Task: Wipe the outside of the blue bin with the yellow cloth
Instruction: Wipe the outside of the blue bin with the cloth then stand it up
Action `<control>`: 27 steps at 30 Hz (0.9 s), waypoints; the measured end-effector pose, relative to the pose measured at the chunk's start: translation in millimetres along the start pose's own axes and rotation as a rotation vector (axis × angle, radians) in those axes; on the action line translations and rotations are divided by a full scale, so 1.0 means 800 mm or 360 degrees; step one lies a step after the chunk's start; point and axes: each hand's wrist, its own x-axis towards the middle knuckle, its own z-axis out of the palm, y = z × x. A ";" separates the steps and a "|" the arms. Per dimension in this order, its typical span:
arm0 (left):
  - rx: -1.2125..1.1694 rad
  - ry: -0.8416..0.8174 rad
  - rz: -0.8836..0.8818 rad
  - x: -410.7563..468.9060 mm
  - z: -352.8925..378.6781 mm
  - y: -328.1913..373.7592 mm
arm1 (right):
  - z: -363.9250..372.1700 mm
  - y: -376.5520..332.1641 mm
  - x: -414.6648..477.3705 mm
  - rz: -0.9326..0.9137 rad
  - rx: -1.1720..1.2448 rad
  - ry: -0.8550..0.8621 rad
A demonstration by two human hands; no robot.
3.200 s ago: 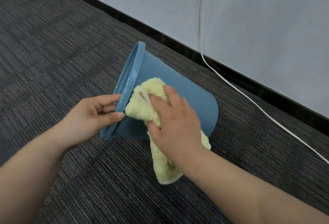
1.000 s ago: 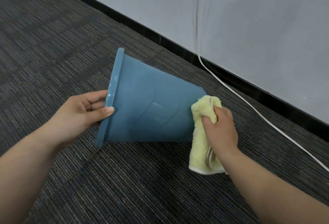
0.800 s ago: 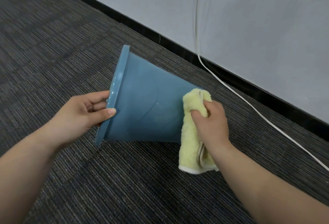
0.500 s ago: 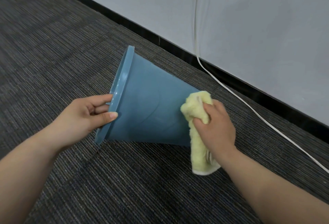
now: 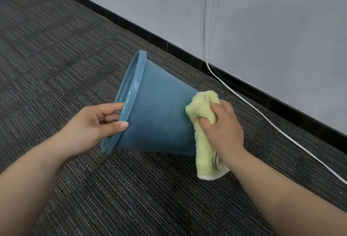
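The blue bin [image 5: 155, 115] lies tipped on its side on the carpet, its open rim facing left and its base to the right. My left hand [image 5: 93, 123] grips the rim, thumb on the outside and fingers inside. My right hand [image 5: 221, 125] clutches the yellow cloth [image 5: 204, 142] and presses it against the bin's outer wall near the base. The lower end of the cloth hangs down to the carpet. The bin's base is hidden behind the cloth and my right hand.
Dark striped carpet [image 5: 56, 57] covers the floor all around. A grey wall [image 5: 262, 29] with a black skirting strip [image 5: 187, 55] runs diagonally behind the bin. A white cable [image 5: 262, 117] drops down the wall and trails across the carpet to the right.
My right hand has rubbed the cloth back and forth along the bin's wall near the base. The left hand has turned the rim a little, tilting the opening more toward me.
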 end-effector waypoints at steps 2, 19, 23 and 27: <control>0.0006 -0.0012 -0.0007 -0.001 0.002 0.000 | -0.007 0.007 0.010 0.0306 0.0053 -0.0004; -0.0039 0.0048 -0.0011 0.000 0.001 -0.007 | 0.004 -0.082 -0.031 -0.0684 -0.0330 -0.0109; -0.0022 0.0074 0.0008 0.008 0.006 -0.005 | 0.000 -0.092 -0.023 -0.0761 -0.0319 -0.0051; -0.0058 0.0127 0.0003 0.010 0.004 -0.006 | 0.019 -0.098 -0.072 -0.1245 -0.0534 -0.0407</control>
